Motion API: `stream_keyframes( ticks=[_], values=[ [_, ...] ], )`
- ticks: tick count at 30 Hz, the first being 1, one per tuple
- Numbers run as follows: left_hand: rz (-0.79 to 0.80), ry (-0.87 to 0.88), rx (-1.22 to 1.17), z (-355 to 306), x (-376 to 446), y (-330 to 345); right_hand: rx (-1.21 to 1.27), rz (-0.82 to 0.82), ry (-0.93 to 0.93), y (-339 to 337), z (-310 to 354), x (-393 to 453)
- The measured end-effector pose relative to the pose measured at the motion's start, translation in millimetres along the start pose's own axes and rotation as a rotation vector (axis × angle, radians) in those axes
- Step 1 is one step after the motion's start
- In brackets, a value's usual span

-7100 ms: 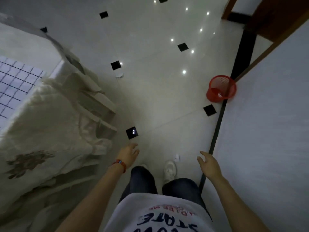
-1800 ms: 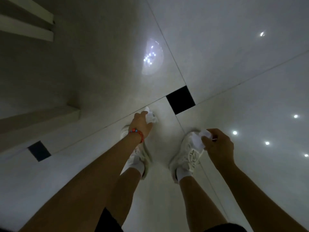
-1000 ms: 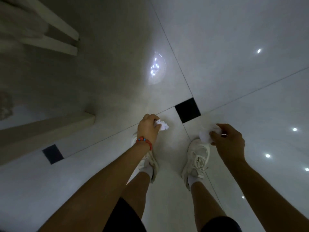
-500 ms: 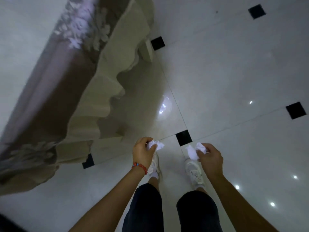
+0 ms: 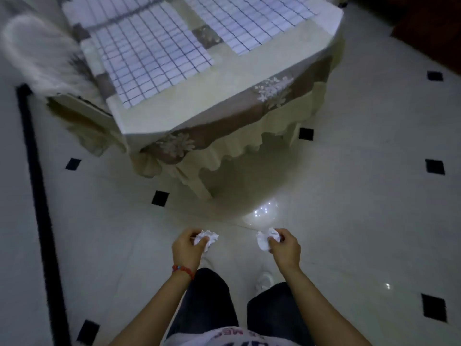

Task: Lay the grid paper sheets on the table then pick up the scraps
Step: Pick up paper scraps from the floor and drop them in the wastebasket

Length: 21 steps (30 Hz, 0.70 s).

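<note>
Two grid sheets [image 5: 154,51] [image 5: 252,18] lie side by side on the table [image 5: 224,101]. Table's ahead, hands [image 5: 187,248] [image 5: 284,248] out front, a scrap [image 5: 205,239] [image 5: 265,239] in each.

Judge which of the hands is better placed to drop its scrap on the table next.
Left, narrowly. The left hand holds its scrap roughly below the table corner; the right hand, gripping the other scrap, sits further right. Both look about equally far from the table edge.

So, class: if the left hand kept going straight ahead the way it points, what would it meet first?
Probably the table leg under the tablecloth. The left hand, holding a paper scrap, points that way, though depth is unclear.
</note>
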<state>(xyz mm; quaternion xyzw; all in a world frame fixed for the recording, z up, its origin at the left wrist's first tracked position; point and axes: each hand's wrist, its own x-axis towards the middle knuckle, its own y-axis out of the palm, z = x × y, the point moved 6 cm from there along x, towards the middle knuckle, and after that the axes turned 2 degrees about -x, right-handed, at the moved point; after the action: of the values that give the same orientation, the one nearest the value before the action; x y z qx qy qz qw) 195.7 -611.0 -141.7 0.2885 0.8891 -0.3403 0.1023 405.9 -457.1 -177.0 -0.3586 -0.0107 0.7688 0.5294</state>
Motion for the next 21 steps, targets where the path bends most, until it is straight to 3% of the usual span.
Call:
stream_keyframes(
  ticks=[11,21],
  values=[
    [-0.518,-0.269,-0.281,153,-124,-196,-0.395,0.413,-0.284,161,64,-119],
    [-1.020,-0.629,-0.551,315,-301,-316,-0.700,0.889,-0.576,355,38,-288]
  ],
)
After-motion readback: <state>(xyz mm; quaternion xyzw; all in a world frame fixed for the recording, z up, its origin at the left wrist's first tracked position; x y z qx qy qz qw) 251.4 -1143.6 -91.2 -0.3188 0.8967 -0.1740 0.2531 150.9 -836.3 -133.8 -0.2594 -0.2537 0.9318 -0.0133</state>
